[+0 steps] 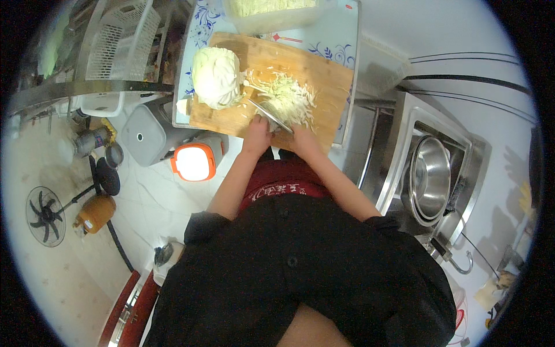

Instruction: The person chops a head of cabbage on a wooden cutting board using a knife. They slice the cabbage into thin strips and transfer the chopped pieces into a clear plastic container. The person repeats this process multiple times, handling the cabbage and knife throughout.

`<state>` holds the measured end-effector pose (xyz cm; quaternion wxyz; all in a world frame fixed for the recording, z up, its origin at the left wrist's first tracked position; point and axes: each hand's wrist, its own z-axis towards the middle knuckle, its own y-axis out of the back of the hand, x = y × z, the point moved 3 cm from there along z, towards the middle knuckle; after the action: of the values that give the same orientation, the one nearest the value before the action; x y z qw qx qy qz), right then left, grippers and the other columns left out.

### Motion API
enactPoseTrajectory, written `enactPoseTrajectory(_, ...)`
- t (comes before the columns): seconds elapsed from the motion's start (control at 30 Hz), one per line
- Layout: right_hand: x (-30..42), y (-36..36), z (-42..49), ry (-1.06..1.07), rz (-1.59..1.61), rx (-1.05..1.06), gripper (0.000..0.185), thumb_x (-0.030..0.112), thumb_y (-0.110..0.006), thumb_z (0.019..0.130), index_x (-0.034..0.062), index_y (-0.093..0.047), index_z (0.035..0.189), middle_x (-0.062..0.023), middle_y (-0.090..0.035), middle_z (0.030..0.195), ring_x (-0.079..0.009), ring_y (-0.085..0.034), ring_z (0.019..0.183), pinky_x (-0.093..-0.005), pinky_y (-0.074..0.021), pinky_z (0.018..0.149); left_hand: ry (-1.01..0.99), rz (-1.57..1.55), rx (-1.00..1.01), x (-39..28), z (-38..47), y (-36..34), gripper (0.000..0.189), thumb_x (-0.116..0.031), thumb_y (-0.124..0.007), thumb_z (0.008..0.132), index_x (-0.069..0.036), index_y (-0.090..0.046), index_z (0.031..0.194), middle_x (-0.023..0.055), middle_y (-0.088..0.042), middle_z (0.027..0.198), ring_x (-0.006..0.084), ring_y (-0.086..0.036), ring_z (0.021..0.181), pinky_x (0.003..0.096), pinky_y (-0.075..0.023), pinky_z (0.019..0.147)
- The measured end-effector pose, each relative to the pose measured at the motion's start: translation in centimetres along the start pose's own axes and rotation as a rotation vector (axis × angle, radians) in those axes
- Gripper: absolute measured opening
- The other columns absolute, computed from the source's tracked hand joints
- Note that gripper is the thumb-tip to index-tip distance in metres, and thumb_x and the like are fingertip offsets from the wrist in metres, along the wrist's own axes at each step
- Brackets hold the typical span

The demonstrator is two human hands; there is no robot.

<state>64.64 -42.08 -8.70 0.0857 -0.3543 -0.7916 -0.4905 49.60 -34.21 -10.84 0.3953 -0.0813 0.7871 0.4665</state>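
Note:
A kitchen knife [271, 116] lies slantwise over the near part of a wooden cutting board [334, 80], its handle end in my right hand [305, 141]. Close to the blade, the bent fingers of my left hand [258, 133] rest on a pale piece of cabbage [274, 126], mostly hidden by the hand and the knife. Beyond the blade spreads a heap of shredded cabbage [288, 97]. A large cut head of cabbage [216, 78] sits at the board's left side, apart from both hands.
Behind the board stands a translucent tub [273, 26] holding shredded cabbage [271, 6]. The patterned table [342, 26] carries both. To the left are a grey bin [143, 134] and an orange-rimmed container [194, 162]. A sink with metal bowls [433, 178] is at right.

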Motion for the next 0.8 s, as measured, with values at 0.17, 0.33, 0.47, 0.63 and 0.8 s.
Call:
enactPoseTrajectory(0.17, 0.0, 1.6, -0.8, 0.039, 0.102, -0.025, 0.018, 0.010, -0.052, 0.084, 0.0018, -0.058, 0.099, -0.0259, -0.066, 0.089, -0.0464, -0.063, 0.085, -0.0558, -0.0483, 0.075, 0.007, 0.029, -0.001, -1.0, -0.4, 1.4, 0.027, 0.000, -0.072, 0.067, 0.000, -0.056, 0.087, 0.0199, -0.054, 0.097, 0.0403, -0.056, 0.095, 0.0468, -0.0489, 0.083)
enactPoseTrajectory(0.33, 1.9, 3.8, -5.1, 0.038, -0.075, -0.038, 0.025, 0.003, -0.054, 0.080, 0.0021, -0.060, 0.103, -0.0245, -0.066, 0.093, -0.0448, -0.063, 0.090, -0.0539, -0.0491, 0.079, -0.143, -0.032, -0.177, 0.3, -0.5, -0.2, 0.028, 0.000, -0.072, 0.067, 0.001, -0.059, 0.091, 0.0197, -0.056, 0.100, 0.0408, -0.056, 0.096, 0.0470, -0.0492, 0.083)
enactPoseTrajectory(0.47, 0.8, 1.9, -3.8, -0.117, -0.076, 0.080, 0.019, 0.009, -0.055, 0.081, 0.0014, -0.059, 0.098, -0.0268, -0.065, 0.091, -0.0457, -0.062, 0.088, -0.0549, -0.0483, 0.077, -0.084, -0.032, -0.133, 1.0, -0.3, -0.9, 0.026, -0.001, -0.071, 0.067, 0.000, -0.057, 0.089, 0.0191, -0.055, 0.092, 0.0411, -0.056, 0.090, 0.0472, -0.0490, 0.078)
enactPoseTrajectory(0.63, -1.6, -0.1, -0.2, -0.011, -0.055, 0.043, 0.026, 0.009, -0.057, 0.080, 0.0024, -0.061, 0.104, -0.0246, -0.066, 0.090, -0.0438, -0.064, 0.087, -0.0532, -0.0500, 0.078, -0.045, 0.026, -0.031, -0.4, -0.5, 0.4, 0.022, 0.004, -0.066, 0.069, 0.001, -0.056, 0.088, 0.0203, -0.056, 0.097, 0.0411, -0.057, 0.094, 0.0476, -0.0496, 0.080)
enactPoseTrajectory(0.8, 0.9, 3.2, -2.6, -0.009, -0.020, 0.018, 0.023, 0.008, -0.056, 0.080, 0.0025, -0.061, 0.102, -0.0262, -0.066, 0.089, -0.0448, -0.063, 0.086, -0.0536, -0.0502, 0.077, 0.051, 0.038, -0.020, -0.5, -0.5, 0.7, 0.021, 0.003, -0.067, 0.069, 0.001, -0.056, 0.088, 0.0207, -0.056, 0.098, 0.0409, -0.056, 0.098, 0.0471, -0.0494, 0.084)
